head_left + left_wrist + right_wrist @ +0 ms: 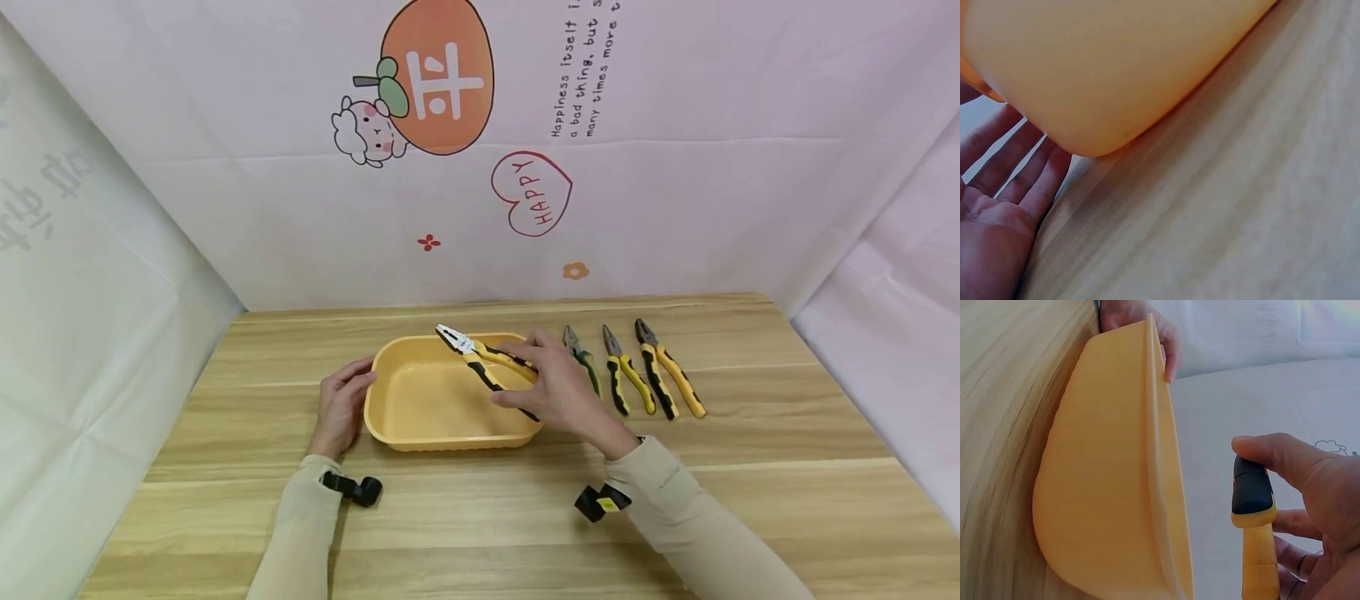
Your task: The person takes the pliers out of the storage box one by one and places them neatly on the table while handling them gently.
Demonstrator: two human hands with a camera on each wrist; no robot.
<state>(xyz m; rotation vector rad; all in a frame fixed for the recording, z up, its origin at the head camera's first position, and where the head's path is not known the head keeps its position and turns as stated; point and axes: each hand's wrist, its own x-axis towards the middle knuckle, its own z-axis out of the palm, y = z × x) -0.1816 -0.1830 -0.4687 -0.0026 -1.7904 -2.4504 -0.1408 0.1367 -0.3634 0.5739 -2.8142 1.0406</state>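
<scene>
Tilted over the pale orange plastic basin (427, 439) is a pair of combination pliers (487, 371) with yellow-and-black handles and a silver head pointing up and left. My right hand (558, 387) holds it by the handles, with the thumb on a black grip end in the right wrist view. At the basin's left end is my left hand (343, 404). Its fingers (1017, 165) stretch out against the outer wall in the left wrist view, and the thumb is up at the rim.
Three more pliers lie in a row right of the basin: dark green-handled pliers (583, 358), needle-nose pliers (626, 375) and larger yellow-and-black pliers (666, 371). Everything stands on a wooden table (480, 517), with a printed white cloth (300, 225) behind it.
</scene>
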